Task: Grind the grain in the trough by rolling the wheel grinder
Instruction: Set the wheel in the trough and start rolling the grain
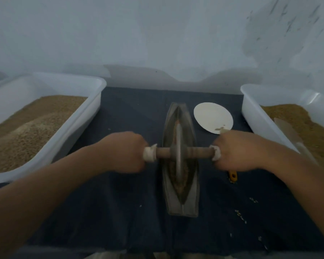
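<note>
Dark cloth (120,212) covers the work surface, and a pale wall (157,34) rises behind its far edge. The left hand (123,152) is closed in a fist round the left end of the wooden axle (198,151), and the right hand (238,150) grips the right end the same way. A white wrapping shows at each fist.

Between the hands the wheel grinder (178,146) stands upright on its rim in the groove of the trough (168,199), about midway along it. The boat-shaped trough lies at the middle of the cloth, pointing from near edge to far edge. Brown grain (184,172) lines the groove on both sides of the wheel.

A yellow-handled tool (232,175) shows just below the right hand. A white plate (211,116) lies right of the trough's far end. Loose grains (240,215) dot the cloth near its right edge. A white tub (94,101) at the left edge and another (254,113) at the right edge both hold heaped grain.
</note>
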Tool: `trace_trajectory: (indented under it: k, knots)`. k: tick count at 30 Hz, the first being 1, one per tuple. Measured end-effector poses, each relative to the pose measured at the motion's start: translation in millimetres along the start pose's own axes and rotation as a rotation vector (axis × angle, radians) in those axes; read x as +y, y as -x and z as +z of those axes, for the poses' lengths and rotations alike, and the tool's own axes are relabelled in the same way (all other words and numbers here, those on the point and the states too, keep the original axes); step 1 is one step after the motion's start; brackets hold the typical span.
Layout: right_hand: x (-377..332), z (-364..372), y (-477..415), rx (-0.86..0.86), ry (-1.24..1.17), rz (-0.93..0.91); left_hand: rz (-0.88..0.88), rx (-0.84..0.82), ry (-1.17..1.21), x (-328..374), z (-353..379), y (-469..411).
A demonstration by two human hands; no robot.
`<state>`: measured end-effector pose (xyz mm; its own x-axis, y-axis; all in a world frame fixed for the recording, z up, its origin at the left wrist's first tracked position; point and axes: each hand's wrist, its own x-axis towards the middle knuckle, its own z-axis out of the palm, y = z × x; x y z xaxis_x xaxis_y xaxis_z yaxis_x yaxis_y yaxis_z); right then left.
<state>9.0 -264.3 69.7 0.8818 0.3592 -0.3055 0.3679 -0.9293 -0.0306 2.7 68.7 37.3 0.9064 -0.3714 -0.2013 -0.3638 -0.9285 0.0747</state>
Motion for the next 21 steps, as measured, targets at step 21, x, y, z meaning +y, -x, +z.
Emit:
trace_trajectory:
  k: [21]
  knots:
    - [7, -4, -53, 0.319, 0.105, 0.152, -0.128, 0.23, -0.126, 7, -38, -61]
